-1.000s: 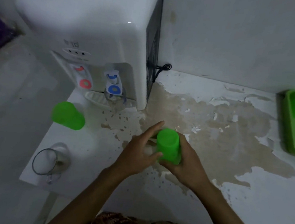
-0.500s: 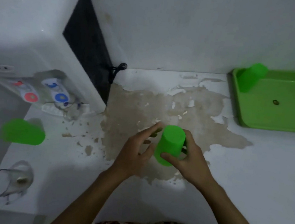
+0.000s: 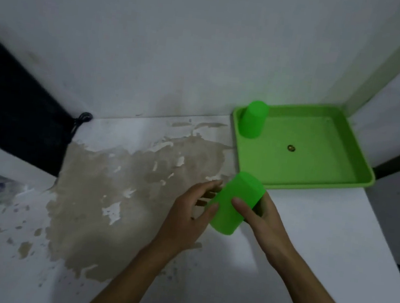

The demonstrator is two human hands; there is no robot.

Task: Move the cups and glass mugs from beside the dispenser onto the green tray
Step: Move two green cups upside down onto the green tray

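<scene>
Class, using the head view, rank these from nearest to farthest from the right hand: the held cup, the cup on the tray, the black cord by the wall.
1. Held cup: in the right hand itself.
2. Cup on the tray: beyond it, tray's far left corner.
3. Black cord: far left, at the wall.

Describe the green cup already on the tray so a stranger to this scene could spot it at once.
Look to the green tray in the far right corner of the white counter. In the tray's far left corner a green cup stands upside down. Unlike the other green cup, which the right hand holds tilted just short of the tray, this one stands alone, untouched.
</scene>
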